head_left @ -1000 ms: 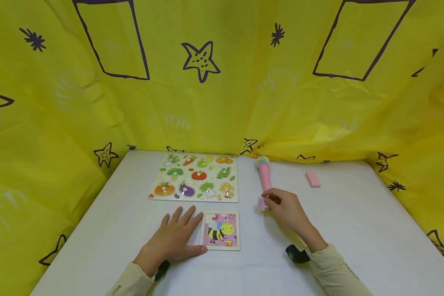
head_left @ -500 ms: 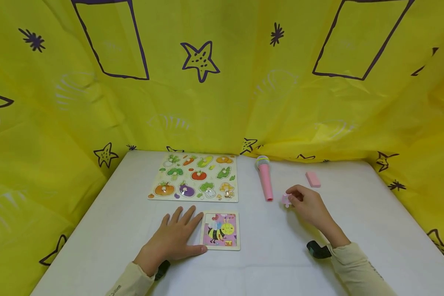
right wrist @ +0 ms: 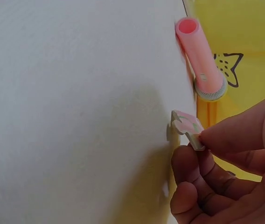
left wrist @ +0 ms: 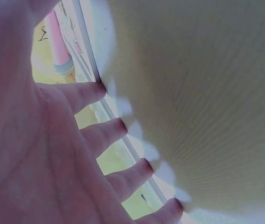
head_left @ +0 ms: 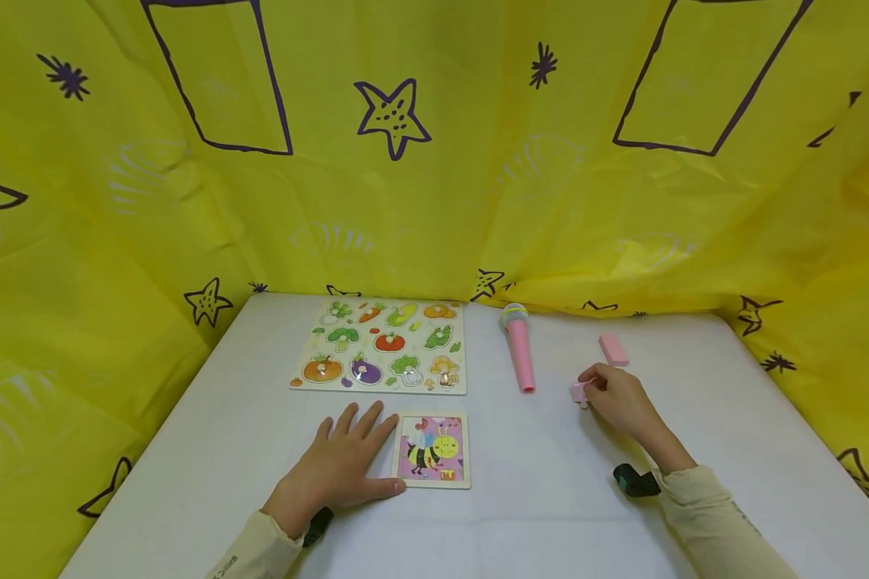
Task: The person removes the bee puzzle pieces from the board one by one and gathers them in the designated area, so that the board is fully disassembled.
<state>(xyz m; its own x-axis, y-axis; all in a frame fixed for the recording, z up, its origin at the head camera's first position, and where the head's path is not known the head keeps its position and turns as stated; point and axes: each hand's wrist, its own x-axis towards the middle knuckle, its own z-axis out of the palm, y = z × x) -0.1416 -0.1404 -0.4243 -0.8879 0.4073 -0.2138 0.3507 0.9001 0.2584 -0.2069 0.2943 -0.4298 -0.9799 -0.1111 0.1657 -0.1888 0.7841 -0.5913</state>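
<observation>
Between thumb and fingers, my right hand [head_left: 623,402] pinches a small pink jigsaw puzzle piece [head_left: 578,392], close to the table. In the right wrist view the puzzle piece [right wrist: 186,125] is tilted, with a knob on its edge. My left hand [head_left: 340,462] lies spread on the table, its thumb and index fingertips touching the left side of a square bee puzzle [head_left: 445,446]. A light gap shows at the upper left of the bee picture. In the left wrist view the fingers [left wrist: 88,95] are straight and apart.
A pink toy microphone [head_left: 521,354] lies left of the right hand. Behind that hand is a pink block [head_left: 613,351]. A vegetable peg puzzle board [head_left: 372,386] lies at the back left. A yellow patterned curtain [head_left: 449,217] encloses the back and sides of the white table [head_left: 529,539].
My right hand has moved right with the puzzle piece, away from the microphone's lower end, which now shows fully. The left hand and the bee puzzle have stayed put.
</observation>
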